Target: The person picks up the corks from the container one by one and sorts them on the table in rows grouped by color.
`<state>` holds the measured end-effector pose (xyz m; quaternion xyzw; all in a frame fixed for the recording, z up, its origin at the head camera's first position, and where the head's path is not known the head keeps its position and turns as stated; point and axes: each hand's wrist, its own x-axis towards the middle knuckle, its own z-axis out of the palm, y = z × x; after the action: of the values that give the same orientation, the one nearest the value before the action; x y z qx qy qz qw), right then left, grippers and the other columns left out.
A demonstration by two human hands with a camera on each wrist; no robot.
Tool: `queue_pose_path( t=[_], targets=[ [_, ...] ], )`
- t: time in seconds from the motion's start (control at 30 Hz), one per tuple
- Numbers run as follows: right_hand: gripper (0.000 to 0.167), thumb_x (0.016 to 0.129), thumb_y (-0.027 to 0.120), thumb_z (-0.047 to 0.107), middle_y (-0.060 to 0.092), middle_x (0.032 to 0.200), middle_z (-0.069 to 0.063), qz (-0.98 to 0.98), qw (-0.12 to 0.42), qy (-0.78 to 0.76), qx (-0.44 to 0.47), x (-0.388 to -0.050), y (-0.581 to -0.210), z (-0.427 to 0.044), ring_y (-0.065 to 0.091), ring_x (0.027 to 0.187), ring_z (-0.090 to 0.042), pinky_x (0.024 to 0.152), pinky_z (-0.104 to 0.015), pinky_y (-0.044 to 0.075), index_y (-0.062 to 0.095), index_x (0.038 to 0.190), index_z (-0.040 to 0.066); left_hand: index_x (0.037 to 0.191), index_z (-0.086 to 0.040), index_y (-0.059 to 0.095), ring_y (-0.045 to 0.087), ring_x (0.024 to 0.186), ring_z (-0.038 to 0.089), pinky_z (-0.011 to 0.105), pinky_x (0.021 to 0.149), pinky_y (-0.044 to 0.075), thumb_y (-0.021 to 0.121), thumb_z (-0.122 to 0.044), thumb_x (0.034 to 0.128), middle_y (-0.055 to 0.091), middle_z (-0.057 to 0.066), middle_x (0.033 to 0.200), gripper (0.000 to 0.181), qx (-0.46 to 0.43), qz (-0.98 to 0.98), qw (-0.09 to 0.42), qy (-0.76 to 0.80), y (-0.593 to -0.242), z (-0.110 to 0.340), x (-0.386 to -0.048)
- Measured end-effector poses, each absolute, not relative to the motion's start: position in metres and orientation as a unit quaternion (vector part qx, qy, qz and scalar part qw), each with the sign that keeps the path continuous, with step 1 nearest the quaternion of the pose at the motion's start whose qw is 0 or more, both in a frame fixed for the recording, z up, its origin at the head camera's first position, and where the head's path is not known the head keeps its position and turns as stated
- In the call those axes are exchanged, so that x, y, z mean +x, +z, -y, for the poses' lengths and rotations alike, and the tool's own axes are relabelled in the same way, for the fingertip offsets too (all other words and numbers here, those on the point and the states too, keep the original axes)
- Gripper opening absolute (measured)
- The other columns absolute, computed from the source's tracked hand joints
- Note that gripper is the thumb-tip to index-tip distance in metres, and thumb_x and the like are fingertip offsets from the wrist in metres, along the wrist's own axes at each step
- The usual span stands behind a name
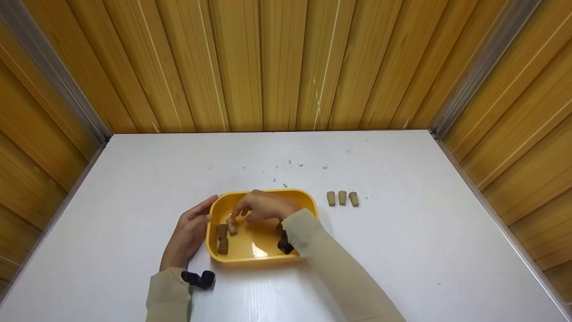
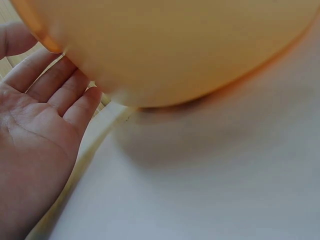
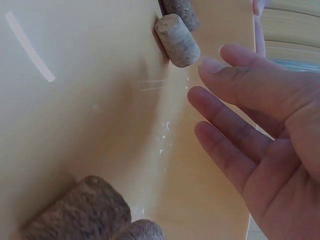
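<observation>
A yellow plastic tray (image 1: 263, 258) stands on the table. My left hand (image 1: 187, 235) rests against the outside of its left wall, fingers touching near the rim, as the left wrist view also shows. My right hand (image 1: 267, 206) reaches into the tray with its fingers spread beside a pale cork (image 3: 177, 41). In the right wrist view a small gap separates thumb and cork. Two brown corks, one (image 1: 222, 231) behind the other (image 1: 223, 246), lie along the left wall. Darker corks (image 3: 82, 212) lie at the tray's other end, partly hidden under the right wrist in the head view.
Three tapered corks (image 1: 342, 198) lie in a row on the white table (image 1: 424, 250), right of the tray. Small dark crumbs (image 1: 300, 165) are scattered behind the tray. Wood-patterned panels (image 1: 281, 67) enclose the back and sides.
</observation>
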<state>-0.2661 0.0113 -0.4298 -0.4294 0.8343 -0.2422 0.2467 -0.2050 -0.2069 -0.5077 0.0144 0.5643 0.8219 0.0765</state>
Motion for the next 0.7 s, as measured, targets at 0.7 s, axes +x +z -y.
queue_pose_path(
  t=[0.7],
  targets=[
    [0.032, 0.081, 0.063, -0.009, 0.072, 0.102, 0.003, -0.832, 0.245, -0.209, -0.452, -0.26, -0.436, 0.0, 0.061, 0.089, -0.012, 0.083, -0.014, 0.049, 0.076, 0.102, 0.012, 0.143, 0.0, 0.042, 0.047, 0.132, 0.008, 0.023, 0.108, 0.04, 0.045, 0.003, 0.0917, 0.048, 0.005, 0.146, 0.052, 0.016, -0.555, 0.084, 0.827, -0.508, 0.207, -0.205]
  ],
)
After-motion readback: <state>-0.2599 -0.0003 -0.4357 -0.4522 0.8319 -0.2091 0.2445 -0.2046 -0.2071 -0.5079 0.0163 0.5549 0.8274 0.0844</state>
